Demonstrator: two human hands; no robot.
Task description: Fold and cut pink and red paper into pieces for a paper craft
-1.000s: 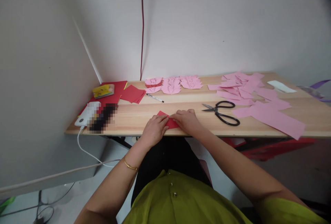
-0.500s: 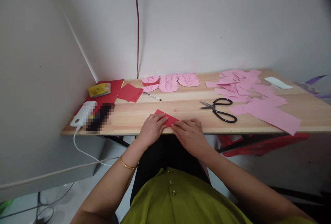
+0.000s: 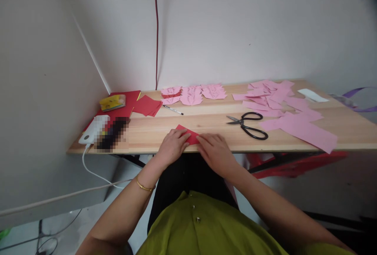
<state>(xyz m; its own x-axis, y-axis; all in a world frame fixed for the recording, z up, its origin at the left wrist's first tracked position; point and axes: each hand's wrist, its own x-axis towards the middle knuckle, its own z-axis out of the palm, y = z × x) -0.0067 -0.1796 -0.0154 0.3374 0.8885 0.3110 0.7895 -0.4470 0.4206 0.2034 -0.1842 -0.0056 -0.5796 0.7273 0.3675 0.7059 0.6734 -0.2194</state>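
A piece of red paper [image 3: 193, 138], which looks folded, lies at the table's front edge between my hands. My left hand [image 3: 173, 147] holds down its left part, with the fingers closed together over it. At its right end, my right hand [image 3: 217, 152] grips the paper with its fingertips; the thumb is mostly hidden. To the right of that hand lie black-handled scissors [image 3: 246, 124] with their blades slightly apart. Beyond the paper, a pen [image 3: 173, 109] rests near a small pile of red paper sheets [image 3: 146, 106].
Cut pink paper pieces [image 3: 191, 95] lie along the wall. Pink scraps [image 3: 306, 127] spread over the right side, near a white strip [image 3: 313, 95]. At left are a yellow packet [image 3: 112, 102], a white device [image 3: 94, 129] with a cable, and a blurred-out dark object [image 3: 113, 135].
My right hand's fingers have shifted slightly and lie straighter at the paper's right end. My left hand and the paper stay nearly in place. The view has moved a little.
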